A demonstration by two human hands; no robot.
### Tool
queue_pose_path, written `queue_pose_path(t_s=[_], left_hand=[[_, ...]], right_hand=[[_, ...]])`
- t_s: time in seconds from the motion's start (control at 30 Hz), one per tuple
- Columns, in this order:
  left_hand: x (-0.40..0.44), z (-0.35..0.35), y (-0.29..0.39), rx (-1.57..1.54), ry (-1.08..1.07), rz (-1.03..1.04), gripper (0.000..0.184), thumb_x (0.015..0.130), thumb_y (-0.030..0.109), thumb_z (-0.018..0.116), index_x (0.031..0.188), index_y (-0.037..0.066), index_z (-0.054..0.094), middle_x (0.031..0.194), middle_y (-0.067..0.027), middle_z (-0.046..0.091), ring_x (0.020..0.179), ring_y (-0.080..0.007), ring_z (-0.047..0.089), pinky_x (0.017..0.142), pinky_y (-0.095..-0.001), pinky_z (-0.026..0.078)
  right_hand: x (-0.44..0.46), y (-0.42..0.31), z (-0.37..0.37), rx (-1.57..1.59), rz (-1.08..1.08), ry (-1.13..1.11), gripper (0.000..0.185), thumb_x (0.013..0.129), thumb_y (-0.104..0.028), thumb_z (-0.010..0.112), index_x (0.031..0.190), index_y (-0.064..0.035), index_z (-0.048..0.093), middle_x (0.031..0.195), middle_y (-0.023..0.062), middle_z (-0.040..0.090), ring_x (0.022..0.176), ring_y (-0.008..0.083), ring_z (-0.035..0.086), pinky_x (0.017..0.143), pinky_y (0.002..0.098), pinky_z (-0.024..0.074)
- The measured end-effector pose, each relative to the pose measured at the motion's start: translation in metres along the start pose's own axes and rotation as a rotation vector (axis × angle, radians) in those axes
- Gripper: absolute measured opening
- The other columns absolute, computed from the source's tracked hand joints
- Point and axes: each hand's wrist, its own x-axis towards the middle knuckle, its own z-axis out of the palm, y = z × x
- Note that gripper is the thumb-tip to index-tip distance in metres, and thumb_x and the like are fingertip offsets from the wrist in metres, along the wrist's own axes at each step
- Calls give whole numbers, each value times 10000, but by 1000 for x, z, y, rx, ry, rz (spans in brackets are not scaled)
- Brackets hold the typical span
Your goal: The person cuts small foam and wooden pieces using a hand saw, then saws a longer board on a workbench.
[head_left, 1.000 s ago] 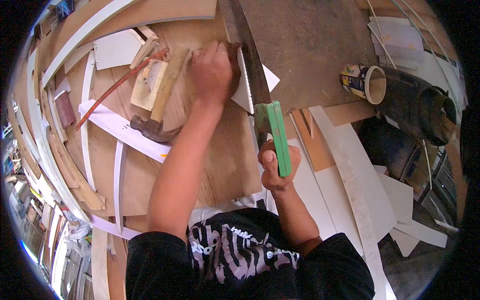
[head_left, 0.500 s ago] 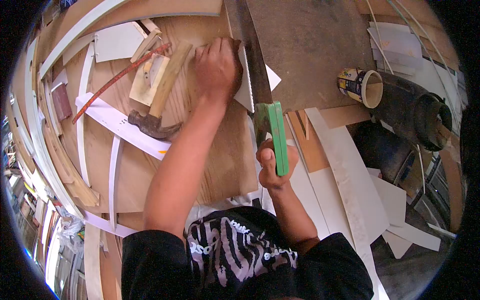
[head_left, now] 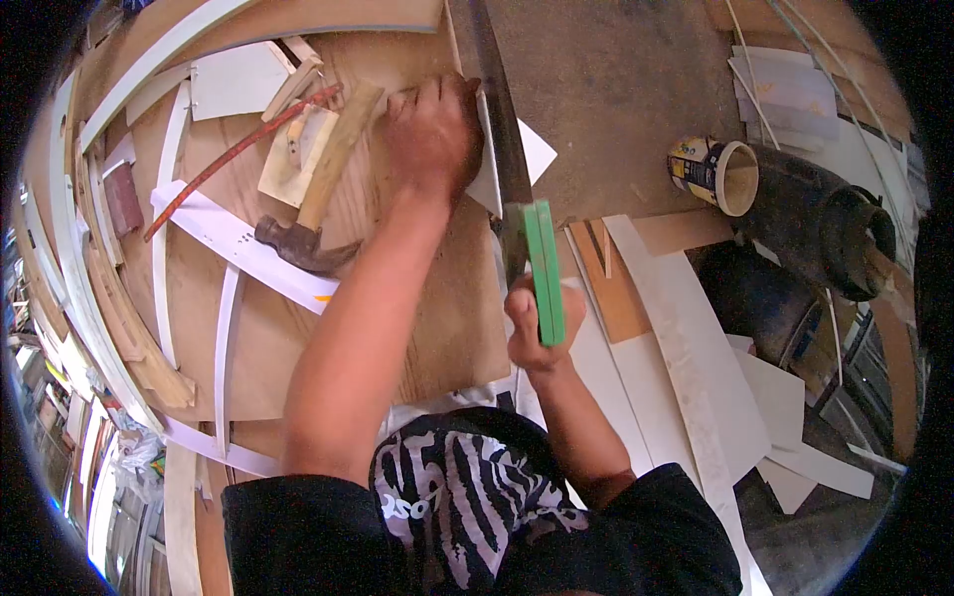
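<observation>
My right hand is wrapped round the green handle of a handsaw, whose dark blade points away from me along the right edge of the wooden worktop. My left hand is closed at that edge, just left of the blade, on a white board that shows on both sides of the saw. Its fingertips are partly hidden. Left of my left forearm, a claw hammer lies with its head toward me, beside a small pale wooden block.
A curved red rod and white strips lie on the worktop's left side. To the right are a paint bucket on its side, a dark cylindrical container and leaning white panels.
The saw handle and my right hand have shifted slightly left and toward me. More of the white board shows right of the blade. My left hand stays in nearly the same place.
</observation>
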Motion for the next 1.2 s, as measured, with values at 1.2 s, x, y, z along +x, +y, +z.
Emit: queue_pose_path(t_s=[1.2], left_hand=[[-9, 25, -12, 45, 23, 56, 154, 940, 162, 517, 876, 85, 635, 847, -134, 689, 759, -348, 673, 772, -482, 459]], right_hand=[[-15, 5, -1, 95, 86, -23, 367, 949, -225, 650, 658, -42, 521, 532, 108, 441, 424, 284, 436, 445, 392, 316]])
